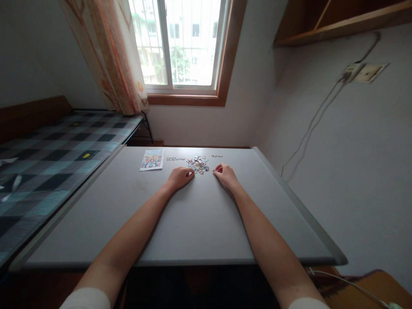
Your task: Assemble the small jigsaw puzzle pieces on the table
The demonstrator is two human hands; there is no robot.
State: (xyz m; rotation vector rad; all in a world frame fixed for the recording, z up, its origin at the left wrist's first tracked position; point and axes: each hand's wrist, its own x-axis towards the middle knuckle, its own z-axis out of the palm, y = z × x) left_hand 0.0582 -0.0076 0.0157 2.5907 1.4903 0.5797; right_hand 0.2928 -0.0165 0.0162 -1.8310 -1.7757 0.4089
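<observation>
A heap of small jigsaw puzzle pieces lies toward the far side of the white table, between my two hands. My left hand rests at the heap's near left edge, fingers curled and thumb bent in; whatever they may hold is too small to make out. On the right, apart from the heap, my right hand pinches a jigsaw puzzle piece low over the tabletop. A row of joined pieces runs behind my left hand. Beyond my right hand lies a shorter row of pieces.
A printed picture sheet lies left of the pieces on the white table. A bed with a checked cover stands along the left. Behind are a window and curtain. Cables hang from a wall socket at right.
</observation>
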